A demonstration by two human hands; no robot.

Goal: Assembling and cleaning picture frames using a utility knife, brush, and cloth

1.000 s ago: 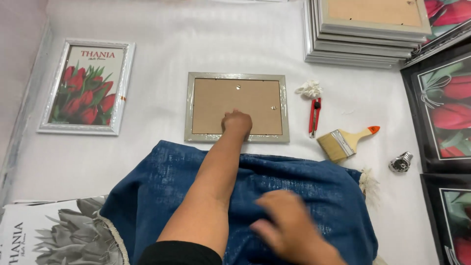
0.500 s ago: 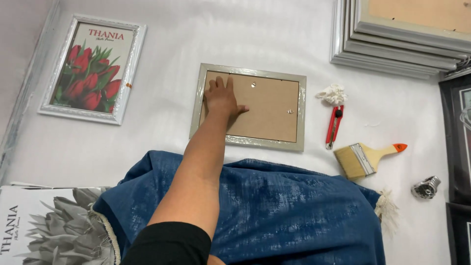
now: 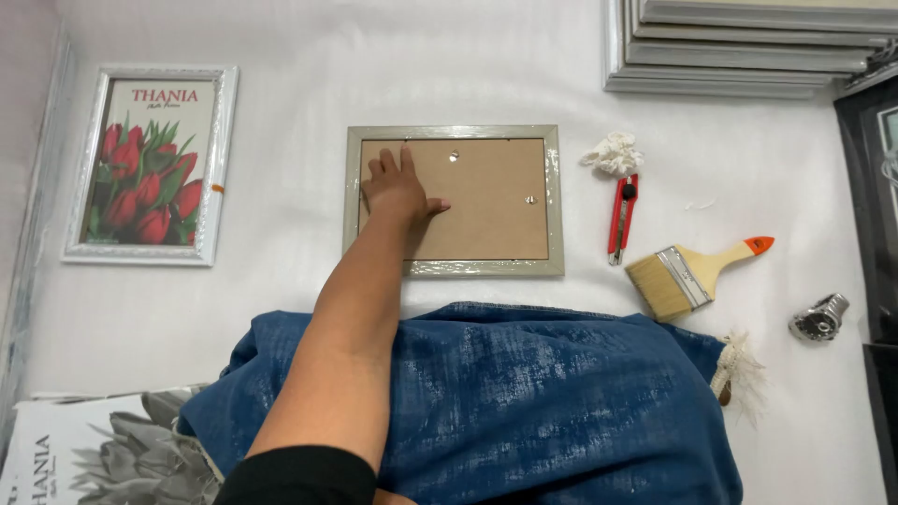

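My lap, under blue denim (image 3: 524,402), fills the space nearest me. Beyond it a white table (image 3: 281,37) carries everything. My left hand (image 3: 398,187) lies open and flat on the frame (image 3: 552,201), which is face down, pressing its brown backing, likely to steady it. My right hand is out of view. Right of my hand lie a brush (image 3: 687,276), a red cutter (image 3: 619,217) and a wad (image 3: 613,152); left, a tulip picture (image 3: 150,164).
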